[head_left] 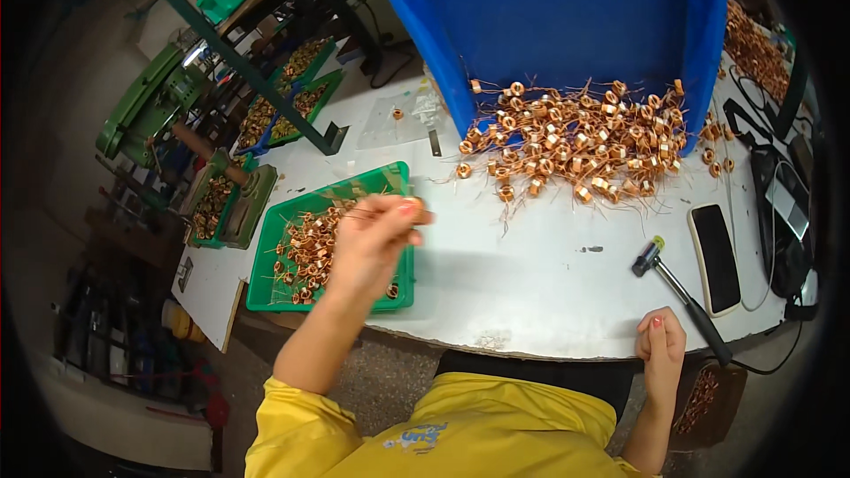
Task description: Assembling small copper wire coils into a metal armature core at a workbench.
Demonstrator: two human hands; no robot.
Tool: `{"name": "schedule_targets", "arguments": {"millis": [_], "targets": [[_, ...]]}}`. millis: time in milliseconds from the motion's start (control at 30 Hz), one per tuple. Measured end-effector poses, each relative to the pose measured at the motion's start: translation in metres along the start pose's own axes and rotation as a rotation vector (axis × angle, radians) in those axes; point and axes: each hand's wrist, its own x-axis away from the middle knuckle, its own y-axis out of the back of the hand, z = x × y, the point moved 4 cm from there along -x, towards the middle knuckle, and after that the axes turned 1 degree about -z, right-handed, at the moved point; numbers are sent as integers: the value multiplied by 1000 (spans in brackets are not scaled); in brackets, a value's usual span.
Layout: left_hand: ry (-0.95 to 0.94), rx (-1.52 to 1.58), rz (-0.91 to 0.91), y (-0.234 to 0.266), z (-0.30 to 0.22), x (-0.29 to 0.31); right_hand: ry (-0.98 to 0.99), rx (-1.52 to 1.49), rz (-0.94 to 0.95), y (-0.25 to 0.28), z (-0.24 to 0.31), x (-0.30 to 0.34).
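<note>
My left hand is raised over the right side of a green tray, its fingertips pinched on a small copper coil. Inside the tray lie many copper wire coils with loose wire ends. At the table's front edge, on the right, my right hand is curled closed with the thumb on top; whether anything is inside its fingers is hidden. Nearest to it is a hammer with a dark grip. A blue bin lies tipped toward me, and a heap of coils spills from its mouth.
Right of the hammer lies a phone, with a dark bag and cables beyond. A green press and more coil trays stand at the left. A clear plastic bag lies behind the green tray. A container sits below the table edge.
</note>
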Motion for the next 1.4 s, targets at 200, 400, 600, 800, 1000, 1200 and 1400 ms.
{"name": "schedule_targets", "arguments": {"millis": [200,400,600,800,1000,1200,1400], "targets": [[-56,-229,-233,57,-14,4,-8,-64,35,3,0,-2],[-191,-1018,-274,79,-19,15,-18,-60,55,6,-1,0],[-478,-929,-245,50,-25,24,-37,47,39,10,0,-2],[-639,-802,-117,-3,-6,45,7,198,119,-1,20,-9],[-412,-579,262,-63,73,73,339,682,231,-31,82,-48],[-472,-602,292,-85,123,87,998,1183,-7,-70,101,-153],[-472,-552,269,-73,125,87,358,1668,-207,-106,70,-229]]}}
